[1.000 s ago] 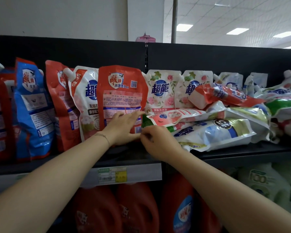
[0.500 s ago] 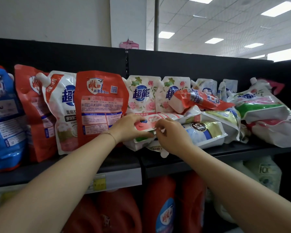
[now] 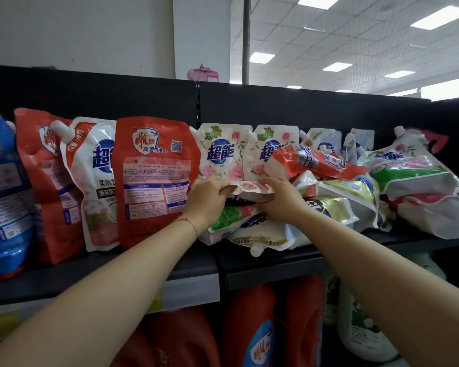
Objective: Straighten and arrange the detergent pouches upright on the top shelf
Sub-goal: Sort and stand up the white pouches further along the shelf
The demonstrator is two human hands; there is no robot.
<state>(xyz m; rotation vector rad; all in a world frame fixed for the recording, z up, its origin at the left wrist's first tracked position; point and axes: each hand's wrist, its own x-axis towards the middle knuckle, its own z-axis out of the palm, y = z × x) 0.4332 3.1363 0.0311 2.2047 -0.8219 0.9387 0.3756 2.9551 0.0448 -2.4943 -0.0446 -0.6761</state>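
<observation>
So the pink-and-white pouch (image 3: 249, 187) is the one in play. It's lying flat on top of the heap in the middle of the top shelf (image 3: 191, 263), just right of the upright red pouch (image 3: 154, 181). A second ago the left hand (image 3: 206, 201) was flat against that red pouch and the right hand (image 3: 282, 203) was down by the shelf edge. Since then both have moved onto the flat pouch. Now the fingers (image 3: 216, 184) of both hands are curled over its near end, pinching it from either side so the film bunches up between them. Looks to me like it's about to get pulled out and stood up, so the left stretch is basically sorted and the work has shifted to the mess. Under it sit a green-and-white pouch (image 3: 227, 219) and a gold pouch (image 3: 337, 207), also on their sides, with a spout (image 3: 256, 250) poking over the shelf lip. More fallen pouches (image 3: 414, 178) spill off to the right. Behind the heap, two floral pouches (image 3: 220, 154) stand upright against the black back panel (image 3: 117, 96). Left of the red one there's a white pouch (image 3: 96, 181) and a blue pouch (image 3: 3, 194) in a leaning row. Below the shelf are a price strip (image 3: 191, 292) and big red jugs (image 3: 252, 327). The room's a shop: white wall (image 3: 77, 30), a pole (image 3: 246, 35), and a tiled ceiling with light panels (image 3: 440, 17).
</observation>
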